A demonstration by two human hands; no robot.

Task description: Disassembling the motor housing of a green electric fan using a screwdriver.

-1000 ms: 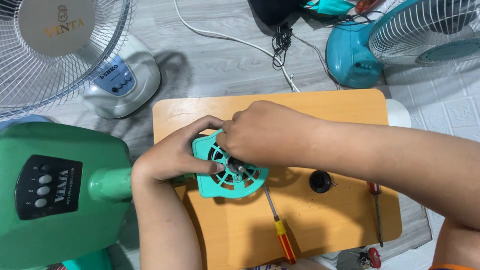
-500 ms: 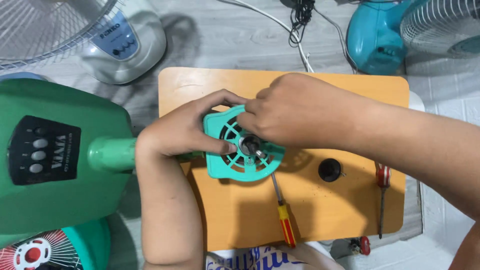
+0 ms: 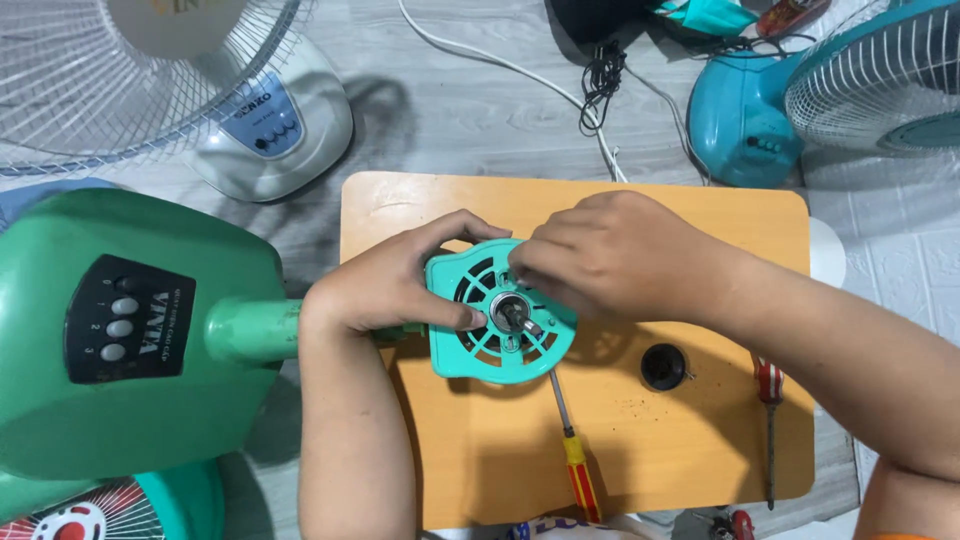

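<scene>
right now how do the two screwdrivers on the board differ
The yellow-handled screwdriver lies near the board's middle, its tip hidden under the teal motor cover that the left hand and right hand grip. The red-handled screwdriver lies apart at the right edge, touching nothing else. The yellow one slants; the red one lies straight up and down. Both lie flat, unheld.

Left hand (image 3: pixel 385 285) curled gripping, right hand (image 3: pixel 610 255) fingers pinched

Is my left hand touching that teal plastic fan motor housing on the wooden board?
Touching. The head view shows the left hand gripping the teal plastic fan motor housing, thumb pressed on its front face.
</scene>
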